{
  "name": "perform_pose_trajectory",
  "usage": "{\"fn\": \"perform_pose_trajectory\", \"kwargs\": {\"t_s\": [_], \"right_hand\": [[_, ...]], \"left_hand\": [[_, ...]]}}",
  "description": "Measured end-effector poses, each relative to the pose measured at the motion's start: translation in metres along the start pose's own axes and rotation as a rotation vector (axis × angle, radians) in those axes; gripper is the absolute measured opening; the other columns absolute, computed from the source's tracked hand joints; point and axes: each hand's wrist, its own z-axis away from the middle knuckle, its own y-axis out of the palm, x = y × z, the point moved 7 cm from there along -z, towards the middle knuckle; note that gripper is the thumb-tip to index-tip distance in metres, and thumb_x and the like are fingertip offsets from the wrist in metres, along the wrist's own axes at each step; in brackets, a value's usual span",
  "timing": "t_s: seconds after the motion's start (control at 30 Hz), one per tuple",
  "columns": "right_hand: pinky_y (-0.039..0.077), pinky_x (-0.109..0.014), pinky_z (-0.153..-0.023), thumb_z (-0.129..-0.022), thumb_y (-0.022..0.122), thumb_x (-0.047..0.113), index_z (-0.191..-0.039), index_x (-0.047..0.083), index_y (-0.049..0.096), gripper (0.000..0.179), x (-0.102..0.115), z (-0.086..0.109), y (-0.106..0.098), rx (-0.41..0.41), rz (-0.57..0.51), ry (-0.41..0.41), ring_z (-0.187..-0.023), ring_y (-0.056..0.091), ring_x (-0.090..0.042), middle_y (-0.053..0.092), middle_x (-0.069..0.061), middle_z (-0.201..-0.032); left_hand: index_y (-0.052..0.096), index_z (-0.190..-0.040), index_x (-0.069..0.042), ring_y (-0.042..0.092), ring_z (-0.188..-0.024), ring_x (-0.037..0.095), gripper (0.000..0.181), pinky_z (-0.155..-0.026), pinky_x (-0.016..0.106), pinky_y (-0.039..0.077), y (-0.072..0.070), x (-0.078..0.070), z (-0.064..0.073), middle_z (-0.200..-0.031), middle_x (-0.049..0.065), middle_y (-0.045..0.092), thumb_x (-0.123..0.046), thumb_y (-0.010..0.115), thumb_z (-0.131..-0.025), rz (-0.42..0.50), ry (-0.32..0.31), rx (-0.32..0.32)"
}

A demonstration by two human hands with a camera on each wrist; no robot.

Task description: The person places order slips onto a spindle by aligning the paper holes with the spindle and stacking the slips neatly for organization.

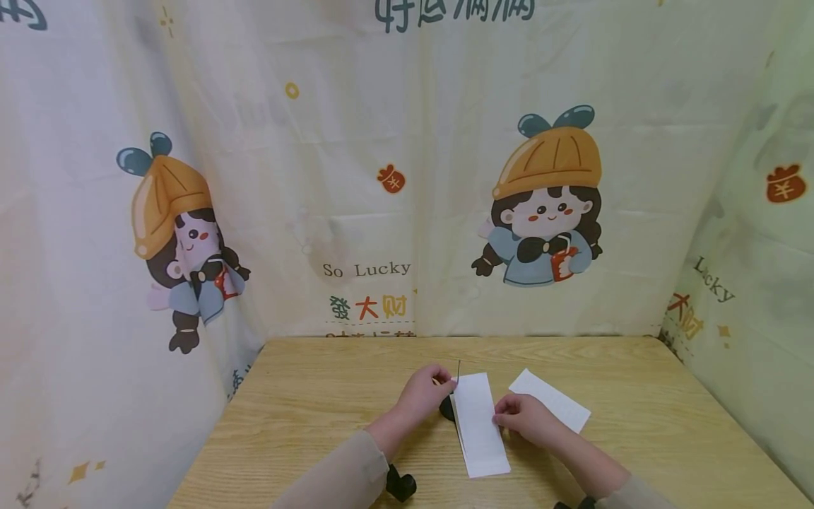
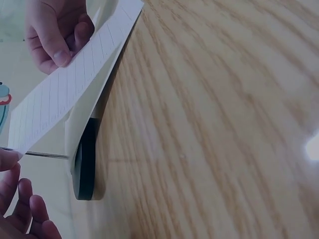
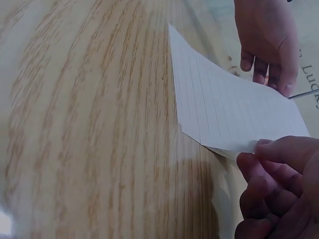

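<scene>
A lined white sheet of paper (image 1: 481, 428) is held up between both hands, above the table. My left hand (image 1: 421, 396) pinches its far left corner, close to a thin metal spike (image 2: 47, 155). The spike stands on a round black base (image 2: 85, 162), partly hidden by paper in the head view. Whether the spike pierces the held sheet, I cannot tell. Another pale sheet (image 2: 94, 94) shows beneath it, near the base. My right hand (image 3: 281, 184) pinches the right edge of the held sheet between thumb and fingers.
Another white paper slip (image 1: 559, 401) lies on the wooden table (image 1: 305, 410), just beyond the right hand. A printed curtain (image 1: 356, 177) hangs along the back and both sides of the table. Black wrist devices (image 1: 400, 484) sit at the sleeves.
</scene>
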Motion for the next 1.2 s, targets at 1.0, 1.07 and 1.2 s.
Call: {"fn": "perform_pose_trajectory", "kwargs": {"t_s": [1.0, 1.07, 1.2], "right_hand": [[0.039, -0.027, -0.058, -0.082, 0.078, 0.012, -0.076, 0.010, 0.062, 0.017, 0.002, -0.001, 0.007, 0.028, 0.227, 0.027, -0.065, 0.049, -0.015, 0.055, 0.003, -0.068], [0.039, -0.027, -0.058, -0.081, 0.078, 0.012, -0.075, 0.010, 0.062, 0.018, 0.002, -0.001, 0.007, 0.020, 0.236, 0.034, -0.064, 0.049, -0.015, 0.054, 0.003, -0.068], [0.039, -0.028, -0.057, -0.080, 0.079, 0.012, -0.074, 0.010, 0.061, 0.019, 0.001, -0.001, 0.007, 0.014, 0.250, 0.053, -0.063, 0.049, -0.015, 0.053, 0.002, -0.067]], "left_hand": [[0.065, -0.080, -0.017, 0.049, -0.073, 0.014, 0.015, -0.062, 0.030, 0.042, 0.009, 0.014, -0.002, -0.081, -0.004, 0.055, -0.023, 0.076, -0.089, -0.155, -0.037, 0.059], [0.065, -0.079, -0.018, 0.048, -0.074, 0.015, 0.015, -0.063, 0.030, 0.041, 0.010, 0.014, -0.002, -0.083, -0.003, 0.053, -0.024, 0.076, -0.089, -0.172, -0.033, 0.060], [0.064, -0.078, -0.020, 0.047, -0.076, 0.015, 0.017, -0.064, 0.031, 0.040, 0.011, 0.015, -0.003, -0.085, -0.003, 0.051, -0.026, 0.075, -0.089, -0.212, -0.028, 0.064]]}}
